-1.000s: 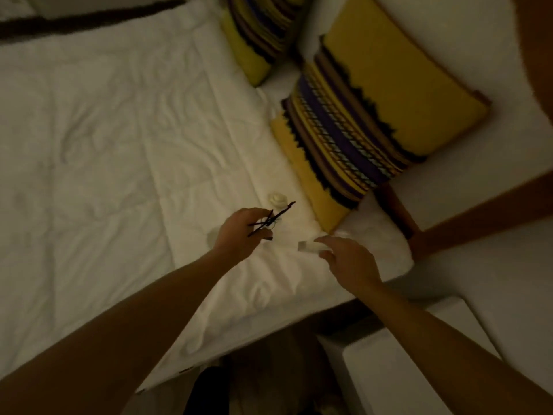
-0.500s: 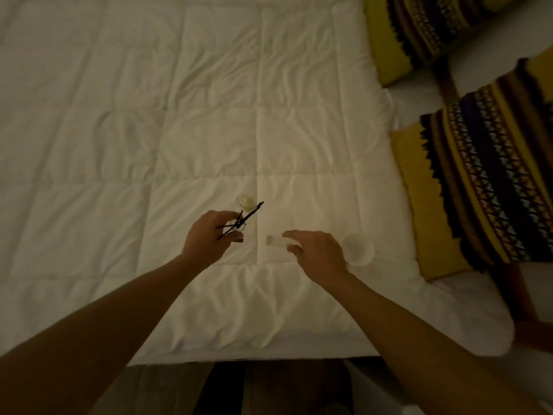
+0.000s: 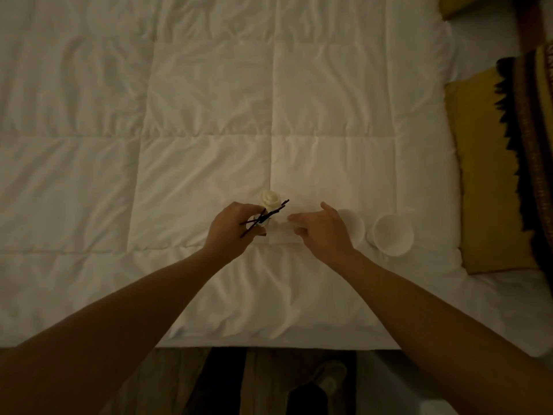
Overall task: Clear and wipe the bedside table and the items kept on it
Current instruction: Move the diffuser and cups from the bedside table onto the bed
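My left hand (image 3: pixel 232 232) grips a small bundle of thin dark sticks (image 3: pixel 264 218) over the white quilt (image 3: pixel 209 115). Just beyond it lies a small white rose-shaped item (image 3: pixel 270 199). My right hand (image 3: pixel 324 232) reaches with loosely extended fingers onto a folded white cloth (image 3: pixel 282 233) lying on the quilt; whether it pinches the cloth I cannot tell. Right of that hand sit a round white lid-like piece (image 3: pixel 354 227) and a white cup (image 3: pixel 393 238).
A yellow pillow with dark patterned stripes (image 3: pixel 490 175) lies at the bed's right side. The bed's near edge runs across the lower view, with dark floor (image 3: pixel 227 381) below it. The bedside table is out of view.
The view has swung left, away from the pillows and the white table. My right hand has shifted slightly over the cloth, and the round white piece beside the cup now shows.
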Motion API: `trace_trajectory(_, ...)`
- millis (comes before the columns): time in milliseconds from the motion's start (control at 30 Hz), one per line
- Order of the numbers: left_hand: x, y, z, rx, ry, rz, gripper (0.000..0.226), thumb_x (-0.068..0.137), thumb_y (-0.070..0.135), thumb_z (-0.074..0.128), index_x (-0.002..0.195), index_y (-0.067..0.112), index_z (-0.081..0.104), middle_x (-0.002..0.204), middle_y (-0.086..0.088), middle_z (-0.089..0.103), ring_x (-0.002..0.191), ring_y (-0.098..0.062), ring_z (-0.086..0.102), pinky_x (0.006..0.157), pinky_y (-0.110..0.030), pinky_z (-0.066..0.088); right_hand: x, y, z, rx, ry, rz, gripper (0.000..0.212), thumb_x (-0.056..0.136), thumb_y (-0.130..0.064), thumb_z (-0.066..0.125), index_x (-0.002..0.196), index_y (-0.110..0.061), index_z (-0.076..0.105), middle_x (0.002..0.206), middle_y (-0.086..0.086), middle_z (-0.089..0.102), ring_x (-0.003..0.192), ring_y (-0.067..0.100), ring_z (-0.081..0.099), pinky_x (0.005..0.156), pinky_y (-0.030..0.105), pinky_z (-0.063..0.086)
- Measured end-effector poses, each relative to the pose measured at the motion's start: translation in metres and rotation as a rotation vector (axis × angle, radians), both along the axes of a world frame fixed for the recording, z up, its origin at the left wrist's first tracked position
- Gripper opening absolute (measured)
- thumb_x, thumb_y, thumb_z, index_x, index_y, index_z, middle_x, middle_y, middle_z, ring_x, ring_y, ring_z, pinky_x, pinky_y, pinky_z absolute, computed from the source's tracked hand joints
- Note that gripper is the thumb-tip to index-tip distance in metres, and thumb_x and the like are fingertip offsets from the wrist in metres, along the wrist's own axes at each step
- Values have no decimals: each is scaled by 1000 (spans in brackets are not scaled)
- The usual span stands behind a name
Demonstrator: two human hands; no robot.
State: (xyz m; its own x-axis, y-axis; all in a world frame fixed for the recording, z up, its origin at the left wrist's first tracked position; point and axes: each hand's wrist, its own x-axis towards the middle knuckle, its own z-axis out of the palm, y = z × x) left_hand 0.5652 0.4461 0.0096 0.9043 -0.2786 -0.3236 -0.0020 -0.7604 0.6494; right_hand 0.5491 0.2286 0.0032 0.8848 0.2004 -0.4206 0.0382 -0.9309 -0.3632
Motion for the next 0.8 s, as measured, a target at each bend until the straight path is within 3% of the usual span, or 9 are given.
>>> trace_trajectory(100,0,-7,-7,-3,-25,-27,30,86,23,75,114,17,72,106,-3,71,102,-26,59,73,-26,34,1,-6,-7,-57,-31,16,36,99,-19,56,132,-32,64,117,-4,74,110,15,64,120,29,3)
trace_trajectory(267,1,-11,-11,-30,-60,10,31,80,17,79,111,17,73,102,-2,73,99,-28,61,75,-34,43,6,-3,-12,-112,-37,45,35,98,-19,54,130,-30,64,111,-2,75,106,17,65,121,32,2)
trace_trajectory(433,0,-10,-12,19,-40,-15,39,82,24,78,119,18,67,111,1,69,107,-25,56,79,-36,46,5,1,-5,-153,-30,61,36,98,-21,55,133,-26,61,119,0,70,112,17,63,121,36,0)
trace_trajectory(533,1,-6,-8,62,18,-55,59,79,30,80,133,22,57,130,1,62,119,-25,52,90,-40,48,2,-1,7,-138,-32,66,40,96,-22,58,136,-24,57,132,-1,64,122,15,59,122,38,-2)
trace_trajectory(667,4,4,19,152,77,-131,102,69,45,85,153,28,29,156,5,38,137,-23,39,103,-47,45,-5,-11,39,-102,-69,63,46,96,-22,60,141,-23,53,145,-4,54,135,10,48,123,37,-3)
trace_trajectory(800,0,19,69,184,3,-176,123,64,56,85,157,33,8,164,9,19,146,-21,28,107,-49,44,-16,-24,86,-99,-157,19,49,95,-28,62,143,-23,53,150,-1,50,141,11,41,123,36,0)
